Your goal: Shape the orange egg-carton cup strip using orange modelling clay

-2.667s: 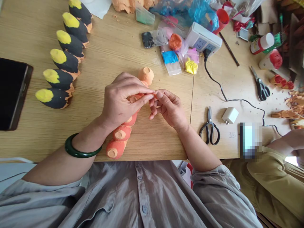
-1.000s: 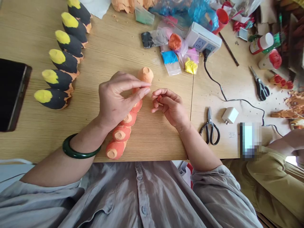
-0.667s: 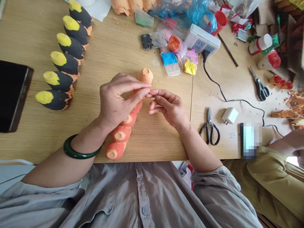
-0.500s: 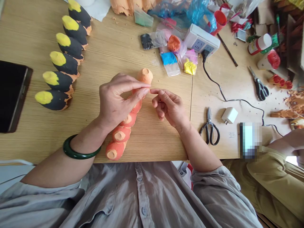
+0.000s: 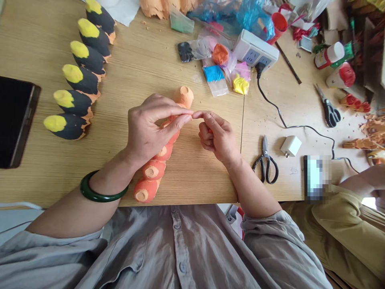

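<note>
A row of egg-carton cups [image 5: 154,170] lies slanting on the table, mostly covered in orange-red, with the far cup still bare orange at its top. My left hand [image 5: 155,126] hovers over the middle of this row, thumb and fingers pinched; what sits between the tips is too small to make out. Just right of it, my right hand [image 5: 218,134] has its fingers curled and its index fingertip against the left fingertips. A trace of orange-red shows in the curl of the right hand. A lump of orange-red clay [image 5: 220,54] rests on plastic bags beyond my hands.
Black and yellow carton cups [image 5: 76,102] line the left, beside a dark phone [image 5: 16,120]. Bagged clay [image 5: 214,76] and a power strip [image 5: 255,50] lie ahead. Black-handled scissors [image 5: 265,162], a charger [image 5: 290,146] and a person's arm [image 5: 363,178] are at right.
Both hands have shifted slightly to the right. The fingers of my right hand have curled in more tightly. The cups on the table have stayed in place.
</note>
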Motion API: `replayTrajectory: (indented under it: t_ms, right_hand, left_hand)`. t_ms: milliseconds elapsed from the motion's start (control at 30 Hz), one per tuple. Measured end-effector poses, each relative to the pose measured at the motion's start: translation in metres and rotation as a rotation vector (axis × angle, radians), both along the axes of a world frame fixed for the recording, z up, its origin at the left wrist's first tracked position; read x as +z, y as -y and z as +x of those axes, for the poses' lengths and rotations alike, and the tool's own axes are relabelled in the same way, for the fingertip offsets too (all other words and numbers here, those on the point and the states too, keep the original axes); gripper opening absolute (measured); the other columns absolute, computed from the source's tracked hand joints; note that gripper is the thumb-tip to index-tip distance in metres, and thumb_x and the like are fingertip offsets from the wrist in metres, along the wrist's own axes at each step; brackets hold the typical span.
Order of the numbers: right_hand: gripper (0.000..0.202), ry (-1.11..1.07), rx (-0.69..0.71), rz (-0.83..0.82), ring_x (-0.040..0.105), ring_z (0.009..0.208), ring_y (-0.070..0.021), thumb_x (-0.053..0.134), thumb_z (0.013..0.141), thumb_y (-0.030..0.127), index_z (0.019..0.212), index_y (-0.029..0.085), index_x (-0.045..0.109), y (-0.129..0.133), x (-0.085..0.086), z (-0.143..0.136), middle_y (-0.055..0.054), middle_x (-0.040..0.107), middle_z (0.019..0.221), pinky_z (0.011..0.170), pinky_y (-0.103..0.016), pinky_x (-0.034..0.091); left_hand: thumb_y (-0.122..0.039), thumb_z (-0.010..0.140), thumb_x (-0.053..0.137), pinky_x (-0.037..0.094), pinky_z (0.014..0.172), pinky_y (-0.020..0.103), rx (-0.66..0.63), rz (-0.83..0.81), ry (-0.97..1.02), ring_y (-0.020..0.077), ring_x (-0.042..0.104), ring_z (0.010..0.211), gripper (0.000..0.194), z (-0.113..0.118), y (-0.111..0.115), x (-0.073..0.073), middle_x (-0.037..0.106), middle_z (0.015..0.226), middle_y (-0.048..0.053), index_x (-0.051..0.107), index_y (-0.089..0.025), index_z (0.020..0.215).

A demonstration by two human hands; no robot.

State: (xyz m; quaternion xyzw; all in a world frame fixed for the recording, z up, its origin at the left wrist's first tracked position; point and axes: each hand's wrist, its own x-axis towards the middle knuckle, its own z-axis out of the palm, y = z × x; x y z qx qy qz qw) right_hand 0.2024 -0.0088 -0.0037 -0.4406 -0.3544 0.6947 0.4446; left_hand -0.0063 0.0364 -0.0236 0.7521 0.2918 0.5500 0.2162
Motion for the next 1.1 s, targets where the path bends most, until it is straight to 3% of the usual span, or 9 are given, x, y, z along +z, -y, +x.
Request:
replayTrajectory:
  t_ms: [167, 300, 433, 567, 733, 833, 933, 1100]
  right_hand:
    - [0.06, 0.047, 0.051, -0.035, 0.016, 0.054, -0.0091, 0.083, 0.103, 0.083, 0.102, 0.024, 0.072, 0.0, 0.002, -0.004, 0.013, 0.027, 0.065, 0.042, -0.024, 0.015]
    - [0.059, 0.002, 0.075, -0.005, 0.017, 0.054, -0.0073, 0.093, 0.098, 0.076, 0.092, 0.024, 0.067, 0.0, 0.0, -0.005, 0.013, 0.029, 0.065, 0.043, -0.023, 0.016]
    - [0.059, -0.031, 0.035, 0.006, 0.018, 0.052, -0.006, 0.102, 0.09, 0.071, 0.091, 0.024, 0.067, -0.001, -0.003, -0.003, 0.015, 0.028, 0.063, 0.043, -0.022, 0.019]
    - [0.057, 0.055, -0.045, -0.026, 0.022, 0.052, -0.0067, 0.102, 0.09, 0.071, 0.092, 0.024, 0.07, -0.003, -0.004, -0.003, 0.014, 0.032, 0.063, 0.043, -0.023, 0.021]
    - [0.059, 0.235, -0.124, -0.004, 0.029, 0.054, -0.0078, 0.099, 0.091, 0.076, 0.092, 0.024, 0.072, -0.003, -0.006, -0.006, 0.01, 0.044, 0.068, 0.044, -0.026, 0.025]
    - [0.062, 0.314, -0.149, 0.098, 0.04, 0.06, -0.01, 0.097, 0.09, 0.08, 0.09, 0.024, 0.072, -0.002, -0.01, -0.008, 0.005, 0.052, 0.073, 0.048, -0.026, 0.027]
    - [0.061, 0.362, -0.142, 0.181, 0.046, 0.069, -0.0128, 0.094, 0.093, 0.08, 0.087, 0.024, 0.07, -0.001, -0.015, -0.009, 0.002, 0.055, 0.076, 0.053, -0.027, 0.029]
    - [0.061, 0.416, -0.128, 0.238, 0.041, 0.071, -0.0132, 0.089, 0.095, 0.081, 0.089, 0.023, 0.07, -0.003, -0.021, -0.008, 0.003, 0.053, 0.075, 0.06, -0.028, 0.033]
  left_hand:
    - [-0.025, 0.114, 0.086, 0.065, 0.089, 0.037, 0.002, 0.151, -0.067, 0.0198, 0.081, 0.097, 0.014, -0.002, -0.003, -0.004, 0.092, 0.108, 0.0, 0.093, -0.03, 0.125]
    - [-0.028, 0.119, 0.082, 0.064, 0.089, 0.035, 0.008, 0.222, -0.14, 0.0186, 0.078, 0.098, 0.015, -0.005, -0.006, -0.008, 0.088, 0.11, -0.001, 0.09, -0.03, 0.131]
    - [-0.034, 0.12, 0.081, 0.065, 0.098, 0.036, -0.041, 0.241, -0.225, 0.0203, 0.078, 0.106, 0.025, -0.008, -0.005, -0.006, 0.087, 0.117, 0.002, 0.087, -0.028, 0.143]
    - [-0.052, 0.116, 0.082, 0.064, 0.113, 0.045, 0.081, 0.005, -0.207, 0.0288, 0.082, 0.123, 0.047, -0.013, -0.007, -0.009, 0.088, 0.133, 0.009, 0.084, -0.028, 0.157]
    - [-0.075, 0.099, 0.092, 0.066, 0.114, 0.052, 0.187, -0.164, -0.135, 0.0359, 0.08, 0.126, 0.069, -0.02, -0.02, -0.043, 0.084, 0.135, 0.016, 0.091, -0.025, 0.146]
    - [-0.071, 0.087, 0.103, 0.064, 0.115, 0.052, 0.188, -0.251, -0.177, 0.0372, 0.079, 0.124, 0.073, -0.024, -0.024, -0.055, 0.087, 0.131, 0.015, 0.092, -0.026, 0.143]
    - [-0.061, 0.089, 0.104, 0.065, 0.112, 0.05, 0.144, -0.371, -0.186, 0.0342, 0.082, 0.115, 0.064, -0.026, -0.022, -0.049, 0.091, 0.128, 0.011, 0.092, -0.027, 0.141]
    - [-0.059, 0.094, 0.101, 0.07, 0.105, 0.047, 0.046, -0.544, -0.027, 0.031, 0.087, 0.111, 0.059, -0.02, -0.014, -0.023, 0.093, 0.13, 0.01, 0.092, -0.023, 0.14]
